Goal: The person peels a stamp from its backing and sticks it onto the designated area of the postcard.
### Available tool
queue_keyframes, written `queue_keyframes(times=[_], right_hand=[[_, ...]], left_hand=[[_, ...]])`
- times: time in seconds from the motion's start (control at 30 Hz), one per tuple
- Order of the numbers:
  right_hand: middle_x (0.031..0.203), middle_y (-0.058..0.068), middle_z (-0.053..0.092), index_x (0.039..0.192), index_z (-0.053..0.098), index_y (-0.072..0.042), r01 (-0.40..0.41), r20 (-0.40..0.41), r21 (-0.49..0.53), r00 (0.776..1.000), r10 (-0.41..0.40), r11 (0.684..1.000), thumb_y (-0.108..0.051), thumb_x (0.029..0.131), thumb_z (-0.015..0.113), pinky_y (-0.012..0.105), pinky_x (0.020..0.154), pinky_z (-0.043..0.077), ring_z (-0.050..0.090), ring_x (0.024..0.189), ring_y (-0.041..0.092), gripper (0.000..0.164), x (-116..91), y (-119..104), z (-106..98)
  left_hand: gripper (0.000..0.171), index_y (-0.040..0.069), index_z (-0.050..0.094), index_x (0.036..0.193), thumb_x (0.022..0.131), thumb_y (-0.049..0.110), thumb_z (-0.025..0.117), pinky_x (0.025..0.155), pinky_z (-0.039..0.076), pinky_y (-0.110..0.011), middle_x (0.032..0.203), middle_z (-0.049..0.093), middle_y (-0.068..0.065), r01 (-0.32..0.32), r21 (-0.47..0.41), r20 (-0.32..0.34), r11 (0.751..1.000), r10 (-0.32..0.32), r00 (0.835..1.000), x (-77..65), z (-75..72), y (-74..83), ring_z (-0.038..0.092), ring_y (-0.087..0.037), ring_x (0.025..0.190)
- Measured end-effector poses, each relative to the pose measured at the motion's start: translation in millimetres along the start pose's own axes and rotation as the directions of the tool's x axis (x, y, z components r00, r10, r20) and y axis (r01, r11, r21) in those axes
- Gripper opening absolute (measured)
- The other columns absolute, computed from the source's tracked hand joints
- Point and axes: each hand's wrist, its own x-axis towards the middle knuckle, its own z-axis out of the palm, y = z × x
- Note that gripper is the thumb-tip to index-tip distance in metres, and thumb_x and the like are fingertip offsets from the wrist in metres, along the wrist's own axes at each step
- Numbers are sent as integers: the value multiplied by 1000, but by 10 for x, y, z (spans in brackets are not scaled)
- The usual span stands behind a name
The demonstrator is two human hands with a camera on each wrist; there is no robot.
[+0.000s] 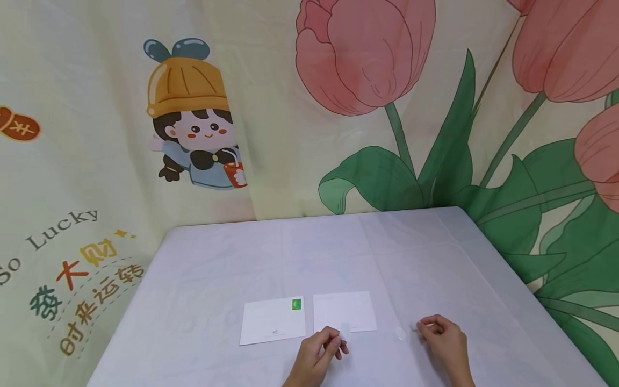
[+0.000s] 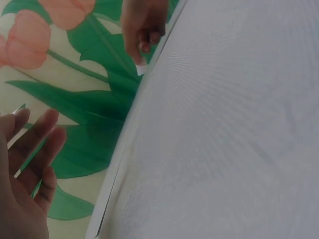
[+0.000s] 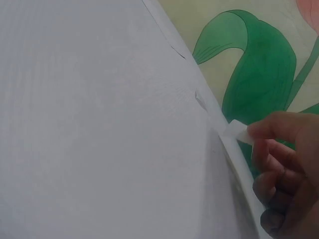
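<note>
My left hand (image 1: 316, 352) pinches a small translucent pale sheet (image 1: 345, 331) between thumb and forefinger, over the lower edge of a blank white card (image 1: 343, 309). Off to its right, my right hand (image 1: 446, 344) holds a small white slip (image 3: 236, 130) by its edge, its other fingers curled in. Between the hands a clear, shiny little piece (image 1: 400, 334) lies on the tablecloth. A white envelope-like card (image 1: 272, 322) with a green stamp (image 1: 296, 304) in its upper right corner lies to the left of the blank card.
The table (image 1: 232, 258) is covered with a white cloth. Behind it hangs a printed backdrop (image 1: 271, 107) with tulips and a cartoon child, close to the table's far edge.
</note>
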Motion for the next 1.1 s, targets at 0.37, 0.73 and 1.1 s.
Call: queue_keyframes(times=[0.37,0.73,1.1], right_hand=[[56,0,54,81,65,-3,-42,-57,-137,998,35,990,-10,75,70,28,48,33,45,51,16,10,6,93,29],[58,2,52,82,64,-1,-77,-89,-170,994,62,982,-6,76,72,30,48,32,44,53,18,11,-9,83,65],[57,1,52,83,63,-3,-57,-85,-172,995,43,983,-8,75,73,31,49,31,44,52,18,14,-17,91,46]], left_hand=[[13,2,54,84,88,-10,52,50,40,-12,71,65,-8,-2,6,-1,1000,2,1000,-2,-7,9,56,-17,54],[14,2,53,85,86,-13,51,51,39,-10,70,65,-8,-39,19,-14,999,39,999,-1,-5,6,56,-15,53],[15,2,53,84,87,-13,51,51,40,-11,69,64,-8,-36,15,-15,999,36,999,6,-10,25,56,-15,53]])
